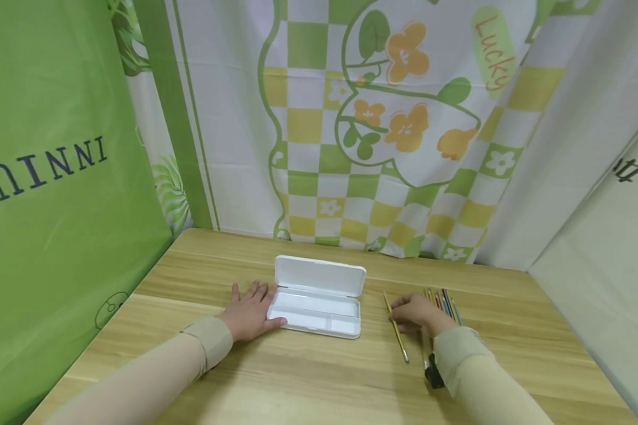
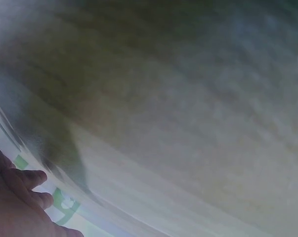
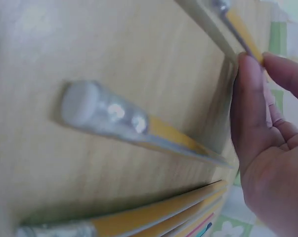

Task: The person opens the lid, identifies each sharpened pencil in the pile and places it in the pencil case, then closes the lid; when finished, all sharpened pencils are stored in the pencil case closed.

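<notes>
A white pencil case (image 1: 302, 320) stands with its lid (image 1: 319, 275) raised, and its compartments look bare. My left hand (image 1: 250, 313) lies flat against the case's left side, fingers spread, thumb at the front edge. In the left wrist view, only part of the left hand (image 2: 15, 202) shows at the lower left. To the right of the case, my right hand (image 1: 417, 313) pinches a yellow pencil (image 1: 399, 339) between thumb and finger. The right wrist view shows that pinched pencil (image 3: 243, 34) close up, its metal-capped end pointing away from the fingertips.
Several pencils (image 1: 448, 303) lie partly hidden under my right hand and wrist. A loose pencil (image 3: 171, 136) with a white eraser is nearest the right wrist camera. By the right cuff sits a small black item (image 1: 433, 373). Patterned curtains (image 1: 319, 127) hang behind the wooden table (image 1: 319, 378).
</notes>
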A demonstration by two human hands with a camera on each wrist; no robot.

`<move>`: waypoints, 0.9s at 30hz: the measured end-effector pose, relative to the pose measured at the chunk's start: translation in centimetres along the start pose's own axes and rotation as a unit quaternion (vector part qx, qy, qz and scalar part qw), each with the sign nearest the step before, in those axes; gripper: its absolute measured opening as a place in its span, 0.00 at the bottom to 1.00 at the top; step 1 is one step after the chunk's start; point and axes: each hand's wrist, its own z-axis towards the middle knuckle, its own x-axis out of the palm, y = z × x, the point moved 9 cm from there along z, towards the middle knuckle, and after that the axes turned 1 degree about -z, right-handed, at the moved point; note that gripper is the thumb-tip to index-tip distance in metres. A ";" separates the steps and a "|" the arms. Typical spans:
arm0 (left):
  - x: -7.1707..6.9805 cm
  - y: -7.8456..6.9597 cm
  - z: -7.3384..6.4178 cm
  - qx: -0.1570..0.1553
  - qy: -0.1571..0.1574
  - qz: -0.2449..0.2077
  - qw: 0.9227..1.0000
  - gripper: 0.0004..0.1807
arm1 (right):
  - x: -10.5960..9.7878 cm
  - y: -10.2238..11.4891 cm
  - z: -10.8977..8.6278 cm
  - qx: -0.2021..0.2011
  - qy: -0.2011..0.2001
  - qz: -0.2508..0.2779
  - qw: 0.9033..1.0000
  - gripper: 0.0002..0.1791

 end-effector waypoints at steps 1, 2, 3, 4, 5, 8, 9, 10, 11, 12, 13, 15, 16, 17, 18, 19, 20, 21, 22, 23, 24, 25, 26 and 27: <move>-0.1 0.0 0.0 0.001 0.000 -0.001 1.000 0.51 | 0.0 0.0 0.0 -0.003 0.006 0.021 1.000 0.16; -0.1 -0.1 -0.1 0.002 -0.001 -0.003 1.000 0.51 | -0.1 0.1 0.1 -0.006 0.012 0.043 0.999 0.18; -0.2 -0.2 -0.1 0.003 -0.002 -0.003 1.000 0.51 | 0.0 0.2 0.1 -0.012 0.022 0.063 0.998 0.20; -0.3 -0.2 -0.2 0.003 -0.002 -0.004 1.000 0.51 | 0.0 0.4 0.1 -0.020 0.030 0.078 0.996 0.21; -0.3 -0.2 -0.2 0.003 -0.003 -0.004 1.000 0.51 | 0.0 0.7 0.1 -0.030 0.040 0.088 0.995 0.23; -0.4 -0.2 -0.2 0.004 -0.002 -0.004 1.000 0.51 | 0.1 1.7 0.1 -0.059 0.064 0.110 0.990 0.27; -0.4 -0.3 -0.2 0.004 -0.002 -0.003 1.000 0.51 | 0.2 2.0 0.0 -0.067 0.070 0.114 0.989 0.27; -0.5 -0.3 -0.2 0.004 -0.002 -0.003 1.000 0.51 | 0.2 2.3 0.1 -0.074 0.076 0.121 0.987 0.28; -0.5 -0.3 -0.2 0.005 -0.002 -0.003 1.000 0.50 | 0.3 2.6 0.1 -0.080 0.083 0.128 0.985 0.28; -0.5 -0.3 -0.2 0.006 -0.003 -0.003 1.000 0.51 | 0.3 2.9 0.2 -0.084 0.089 0.134 0.983 0.29; -0.5 -0.3 -0.2 0.005 -0.003 -0.002 1.000 0.50 | 0.3 3.1 0.3 -0.087 0.093 0.138 0.982 0.30; -0.5 -0.3 -0.2 0.005 -0.003 -0.002 1.000 0.50 | 0.3 3.6 0.4 -0.092 0.097 0.145 0.980 0.30; -0.4 -0.2 -0.2 0.004 -0.004 -0.001 1.000 0.50 | 0.3 3.8 0.4 -0.094 0.102 0.148 0.979 0.31; -0.4 -0.2 -0.2 0.004 -0.003 -0.001 1.000 0.50 | 0.4 4.1 0.3 -0.098 0.105 0.151 0.978 0.31; -0.4 -0.2 -0.2 0.003 -0.002 -0.001 1.000 0.51 | 0.4 4.5 0.2 -0.104 0.108 0.152 0.977 0.31; -0.4 -0.2 -0.2 0.005 -0.003 -0.003 1.000 0.50 | 0.5 4.9 0.0 -0.111 0.113 0.153 0.976 0.31; -0.4 -0.2 -0.2 0.005 -0.003 -0.004 1.000 0.51 | 0.7 5.4 -0.2 -0.119 0.119 0.154 0.974 0.31; -0.4 -0.2 -0.2 0.005 -0.002 -0.004 1.000 0.51 | 0.9 5.9 -0.3 -0.128 0.126 0.154 0.972 0.31; -0.4 -0.2 -0.3 0.005 -0.001 -0.005 1.000 0.51 | 1.1 6.4 -0.5 -0.137 0.133 0.153 0.970 0.30; -0.5 -0.2 -0.3 0.006 -0.001 -0.006 1.000 0.51 | 1.3 6.9 -0.7 -0.147 0.139 0.150 0.968 0.29; -0.5 -0.3 -0.3 0.007 -0.001 -0.007 1.000 0.51 | 1.6 7.4 -0.8 -0.155 0.144 0.147 0.966 0.28; -0.5 -0.3 -0.3 0.008 -0.002 -0.006 1.000 0.51 | 1.8 7.9 -0.9 -0.161 0.149 0.145 0.965 0.27; -0.5 -0.3 -0.3 0.007 0.000 -0.003 1.000 0.51 | 2.2 8.3 -1.0 -0.167 0.153 0.143 0.963 0.26; -0.4 -0.3 -0.2 0.007 0.001 0.000 1.000 0.51 | 2.5 8.7 -1.1 -0.171 0.157 0.140 0.963 0.24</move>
